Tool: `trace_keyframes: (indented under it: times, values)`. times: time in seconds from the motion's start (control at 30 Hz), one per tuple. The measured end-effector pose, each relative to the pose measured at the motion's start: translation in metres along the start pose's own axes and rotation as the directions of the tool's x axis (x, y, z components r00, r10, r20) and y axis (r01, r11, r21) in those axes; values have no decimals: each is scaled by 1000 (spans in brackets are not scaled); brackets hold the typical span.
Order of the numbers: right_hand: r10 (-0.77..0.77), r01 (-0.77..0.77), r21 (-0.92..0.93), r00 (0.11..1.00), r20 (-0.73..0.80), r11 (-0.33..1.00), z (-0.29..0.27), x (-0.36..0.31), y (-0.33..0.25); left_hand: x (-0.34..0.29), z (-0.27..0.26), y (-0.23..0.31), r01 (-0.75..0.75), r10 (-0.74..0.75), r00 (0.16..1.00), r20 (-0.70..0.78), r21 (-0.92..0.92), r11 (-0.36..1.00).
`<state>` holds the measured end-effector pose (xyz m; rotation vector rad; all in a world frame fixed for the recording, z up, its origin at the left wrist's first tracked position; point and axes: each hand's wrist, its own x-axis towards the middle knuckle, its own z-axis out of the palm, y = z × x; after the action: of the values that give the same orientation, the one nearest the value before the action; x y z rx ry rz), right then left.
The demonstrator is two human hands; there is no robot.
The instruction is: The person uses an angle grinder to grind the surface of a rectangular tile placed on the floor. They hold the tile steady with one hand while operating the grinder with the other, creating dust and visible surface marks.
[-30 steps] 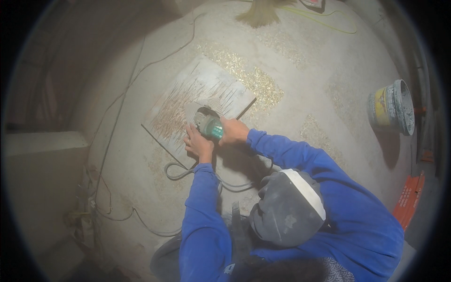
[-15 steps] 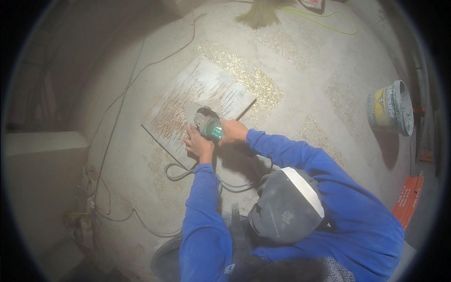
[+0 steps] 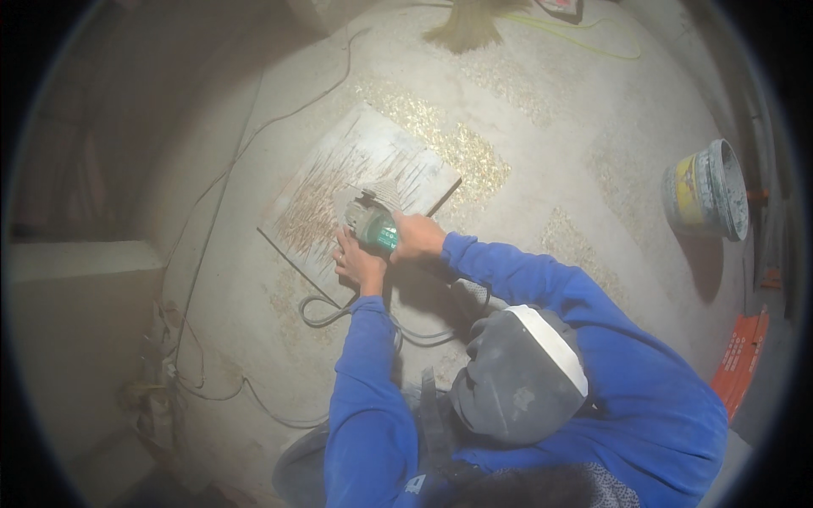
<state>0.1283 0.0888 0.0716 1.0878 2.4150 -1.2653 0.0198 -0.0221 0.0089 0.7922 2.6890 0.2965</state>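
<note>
Both my hands are closed on a green and grey angle grinder [image 3: 383, 233], held low over a square board or slab [image 3: 389, 144] lying on the floor. My left hand [image 3: 362, 264] holds the grinder's near left side, by its head. Around the right side of the green body wraps my right hand [image 3: 419, 238]. The grinder's head rests at or just above the slab's surface; dust and the guard hide the disc's contact. Long brown scratches [image 3: 313, 190] run across the whitish top. A grey cord loop [image 3: 320, 313] lies beside the slab's near corner.
Dusty floor carries patches of pale yellow chips [image 3: 474, 157]. A grey and yellow bucket [image 3: 701, 190] stands at right, near an orange perforated strip [image 3: 738, 360]. Straw broom bristles [image 3: 464, 27] are at the far side. Thin cables [image 3: 224, 173] run along the left, near a low block [image 3: 80, 258].
The grinder's head has tilted and shifted slightly left, showing more of its grey part. Haze looks a little thicker. Both hands keep their hold; the view has shifted slightly.
</note>
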Motion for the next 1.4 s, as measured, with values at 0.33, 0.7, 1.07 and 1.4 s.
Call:
trace_keyframes:
  times: [0.33, 0.7, 1.07, 1.4]
  values:
    - [-34, 34, 9, 999, -4, 999, 1, -11, 1, 2, 3, -2, -10, 10, 1000, -14, -13, 1000]
    - [9, -10, 15, 1000, 11, 1000, 5, -6, 0, 1, -1, 1, 0, 0, 1000, -12, -14, 1000]
    - [6, -6, -18, 1000, 19, 1000, 7, 0, 1, 2, 4, -1, 0, 0, 1000, -29, -17, 1000]
    - [-31, 32, 21, 999, -34, 999, -2, -2, 10, 1, 0, 0, -7, 7, 1000, 4, -28, 1000]
